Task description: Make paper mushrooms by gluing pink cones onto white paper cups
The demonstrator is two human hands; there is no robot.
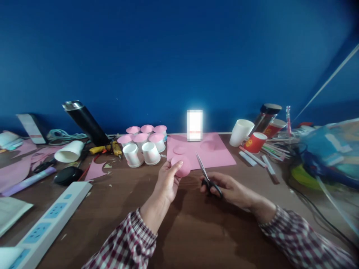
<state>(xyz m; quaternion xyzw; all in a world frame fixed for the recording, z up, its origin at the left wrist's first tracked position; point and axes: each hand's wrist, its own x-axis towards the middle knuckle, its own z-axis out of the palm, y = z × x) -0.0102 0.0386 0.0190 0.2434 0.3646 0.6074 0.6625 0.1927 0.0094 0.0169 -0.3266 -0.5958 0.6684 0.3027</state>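
Note:
My left hand (170, 178) pinches a round pink paper disc (183, 169) between thumb and fingers, above the near edge of a pink sheet (218, 158). To its right, my right hand (228, 188) has its fingers in the black handles of a pair of scissors (202, 166). Their blades point up and away, apart from the disc. Another pink disc (180, 150) lies on the sheet. Left of the sheet stand several white paper cups topped with pink cones (140, 138), with two bare upturned cups (150, 154) in front.
A white power strip (60, 213) lies at the left, near a black mouse (68, 175) and a leaning black flask (86, 123). A bright phone-like screen (194, 125) stands behind the sheet. At the right are a red paper cup (255, 143), pens (270, 169) and a blue bag (333, 149).

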